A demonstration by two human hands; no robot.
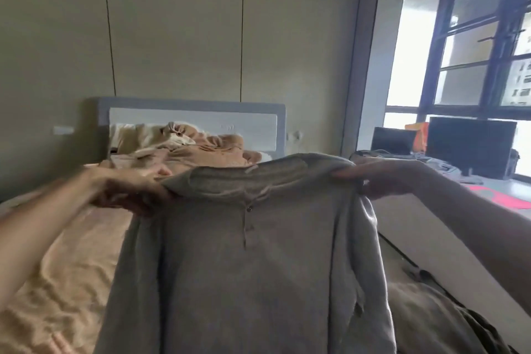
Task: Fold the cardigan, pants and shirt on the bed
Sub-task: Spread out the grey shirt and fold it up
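Head view: I hold a grey shirt [253, 267] up by its shoulders above the bed [57, 282]. It hangs from the centre of the frame down to 6 o'clock, with its short row of buttons facing me. It could be the cardigan, but the short button placket suggests the shirt.

At 9 o'clock my left hand [129, 192] grips one shoulder of the shirt, fingers curled round the cloth, though motion blur softens the detail. At 3 o'clock my right hand [373, 181] pinches the other shoulder, thumb on top.

A rumpled tan blanket [201, 149] is heaped at 12 o'clock below the headboard [189, 121]. A darker garment [431, 319], perhaps the pants, lies at 5 o'clock, and a window [474, 52] lights the scene from 2 o'clock.

The shirt hangs free, so its sleeves could tuck under the body as I lower it and leave a lumpy fold. It could also come down on the garment at 5 o'clock and tangle with it. The lighter pinch at 3 o'clock may slip and drop that shoulder.
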